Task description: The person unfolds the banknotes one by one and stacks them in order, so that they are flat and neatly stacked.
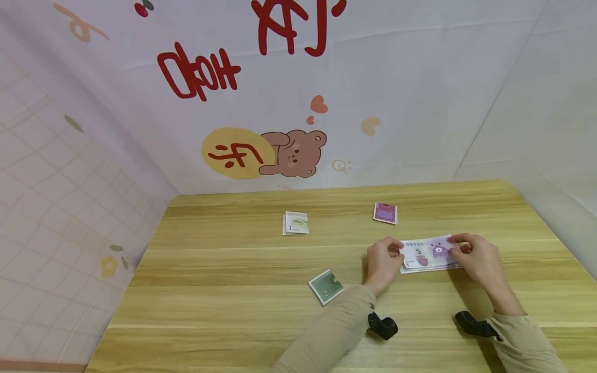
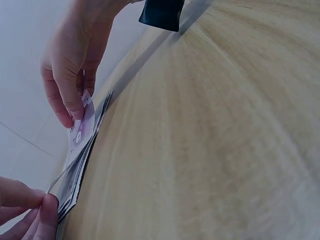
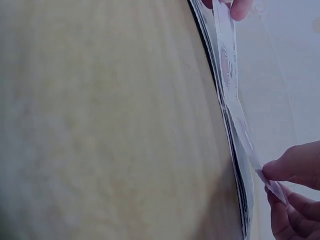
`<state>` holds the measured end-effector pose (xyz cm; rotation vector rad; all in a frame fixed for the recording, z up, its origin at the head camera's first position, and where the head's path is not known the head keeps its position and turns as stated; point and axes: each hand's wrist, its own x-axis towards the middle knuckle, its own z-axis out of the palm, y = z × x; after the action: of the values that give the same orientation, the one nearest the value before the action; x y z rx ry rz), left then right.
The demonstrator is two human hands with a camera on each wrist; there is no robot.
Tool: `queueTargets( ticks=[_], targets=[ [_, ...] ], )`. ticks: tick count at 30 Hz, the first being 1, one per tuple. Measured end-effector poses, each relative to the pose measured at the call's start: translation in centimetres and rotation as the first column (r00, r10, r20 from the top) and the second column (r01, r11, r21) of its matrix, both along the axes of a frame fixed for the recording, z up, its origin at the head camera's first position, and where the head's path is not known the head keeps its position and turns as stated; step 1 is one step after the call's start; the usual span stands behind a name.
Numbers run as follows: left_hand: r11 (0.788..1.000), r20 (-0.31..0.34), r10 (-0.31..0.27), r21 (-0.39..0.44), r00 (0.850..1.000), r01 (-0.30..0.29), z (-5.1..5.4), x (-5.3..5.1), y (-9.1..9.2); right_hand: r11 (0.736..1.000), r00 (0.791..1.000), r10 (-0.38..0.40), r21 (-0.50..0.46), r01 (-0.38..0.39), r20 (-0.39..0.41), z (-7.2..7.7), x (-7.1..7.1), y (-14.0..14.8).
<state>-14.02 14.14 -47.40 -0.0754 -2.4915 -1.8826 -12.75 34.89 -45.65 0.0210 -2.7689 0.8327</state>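
Note:
A purple play banknote (image 1: 422, 255) marked 5 is stretched between the two hands at the right of the table. My left hand (image 1: 383, 263) pinches its left end with thumb and fingers, while my right hand (image 1: 484, 263) pinches the right end. Directly under it lies a small stack of notes (image 2: 75, 192); the wrist views show the top note creased in the middle and its right part lifted off the stack (image 3: 237, 172). How many notes the stack holds cannot be made out.
Three folded notes lie apart on the wooden table (image 1: 224, 300): a white-green one (image 1: 297, 223) marked 1, a magenta one (image 1: 385, 213) at the back, and a green one (image 1: 326, 286) marked 2 beside the left forearm. A printed cloth (image 1: 420, 77) hangs behind.

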Motion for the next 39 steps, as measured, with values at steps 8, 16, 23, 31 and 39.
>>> queueTargets(
  ticks=[8, 16, 23, 31, 39],
  targets=[
    [0.998, -0.018, -0.014, -0.061, 1.000, 0.013, 0.01, 0.10, 0.01, 1.000, 1.000, 0.011, 0.017, -0.011, 0.007, -0.12, 0.02, 0.07],
    [0.991, -0.111, -0.035, -0.134, 0.993, 0.020, -0.21, 0.04, 0.00, 1.000, 1.000, 0.012, 0.016, -0.012, 0.029, -0.01, -0.08, 0.09],
    [0.983, -0.132, -0.038, -0.186, 0.991, 0.013, -0.26, 0.02, -0.11, 0.999, 0.997, 0.023, 0.038, -0.025, 0.072, -0.30, -0.27, 0.24],
    [0.978, -0.127, -0.036, -0.210, 0.991, 0.009, 0.01, 0.05, -0.13, 0.998, 0.997, 0.035, 0.054, -0.039, 0.071, -0.41, -0.32, 0.27],
    [0.917, -0.116, -0.085, -0.397, 0.990, 0.033, 0.53, 0.16, -0.40, 0.997, 0.995, 0.043, 0.053, -0.047, 0.085, -0.47, -0.46, 0.43]
  ],
)
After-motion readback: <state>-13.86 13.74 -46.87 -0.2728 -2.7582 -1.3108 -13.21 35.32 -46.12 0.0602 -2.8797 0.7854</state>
